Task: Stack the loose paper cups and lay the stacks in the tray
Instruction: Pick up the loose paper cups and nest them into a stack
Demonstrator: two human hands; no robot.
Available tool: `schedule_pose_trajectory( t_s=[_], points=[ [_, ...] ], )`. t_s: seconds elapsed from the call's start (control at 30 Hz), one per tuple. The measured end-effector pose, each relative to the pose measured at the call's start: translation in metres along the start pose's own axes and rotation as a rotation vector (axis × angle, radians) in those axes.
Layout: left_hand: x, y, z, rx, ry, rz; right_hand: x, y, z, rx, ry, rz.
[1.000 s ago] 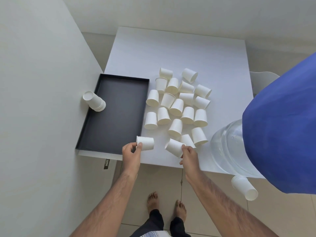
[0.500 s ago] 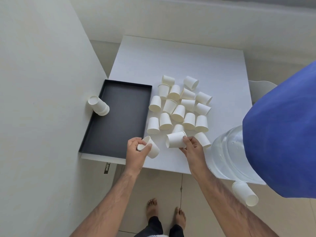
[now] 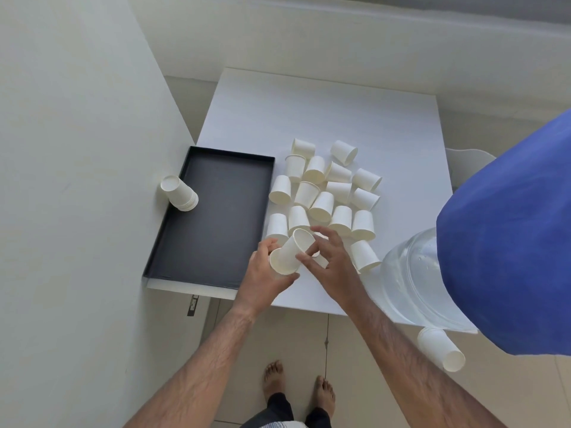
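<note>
While the left hand [image 3: 262,278] wraps its fingers around the wall of a nested pair of cups [image 3: 289,253], held tilted above the near edge of the white surface [image 3: 324,112], the right hand [image 3: 332,262] sits just beside it with fingers spread and partly curled – something white shows beneath them, but whether they actually pinch a cup I cannot tell. The loose cups [image 3: 327,193] lie in a tight cluster on the surface, right of the black tray [image 3: 210,217]; most stand mouth down, a few lie on their sides. The tray's floor looks bare apart from a short stack [image 3: 180,193] leaning at its far-left rim, against the wall. Another stack [image 3: 440,352] appears below the near-right corner of the surface, by a clear water jug [image 3: 411,279]; what holds it is unclear.

These cups are probably very light and thin-walled, so they should crush or go oval under a hard squeeze, and an oval mouth will not nest cleanly. The safer hold seems to be a gentle grip around the mid-wall or by the stiffer rolled rim – pushing one into the next along a straight axis. Being so light, neighbours may topple or skid if brushed, and a long stack may bend or slide apart when laid down
</note>
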State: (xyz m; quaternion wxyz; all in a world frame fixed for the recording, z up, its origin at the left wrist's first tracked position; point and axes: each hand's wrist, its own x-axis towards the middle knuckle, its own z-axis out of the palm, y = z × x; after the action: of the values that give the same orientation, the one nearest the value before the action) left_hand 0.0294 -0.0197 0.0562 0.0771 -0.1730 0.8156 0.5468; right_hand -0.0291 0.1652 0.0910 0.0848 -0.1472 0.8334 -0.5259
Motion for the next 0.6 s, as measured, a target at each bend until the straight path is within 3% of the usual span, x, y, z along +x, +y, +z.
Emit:
schedule_pose_trajectory(
  t_s=[0.13, 0.3, 0.6],
  points=[
    [-0.001, 0.005, -0.001, 0.041, 0.000, 0.052, -0.004, -0.003, 0.002, -0.212, -0.131, -0.121],
    [-0.005, 0.011, -0.004, 0.007, 0.007, 0.049, -0.009, -0.004, 0.009, -0.424, -0.182, -0.207],
    [-0.007, 0.012, -0.004, -0.034, 0.044, 0.040, -0.018, 0.002, 0.024, -0.422, -0.290, -0.060]
  ],
)
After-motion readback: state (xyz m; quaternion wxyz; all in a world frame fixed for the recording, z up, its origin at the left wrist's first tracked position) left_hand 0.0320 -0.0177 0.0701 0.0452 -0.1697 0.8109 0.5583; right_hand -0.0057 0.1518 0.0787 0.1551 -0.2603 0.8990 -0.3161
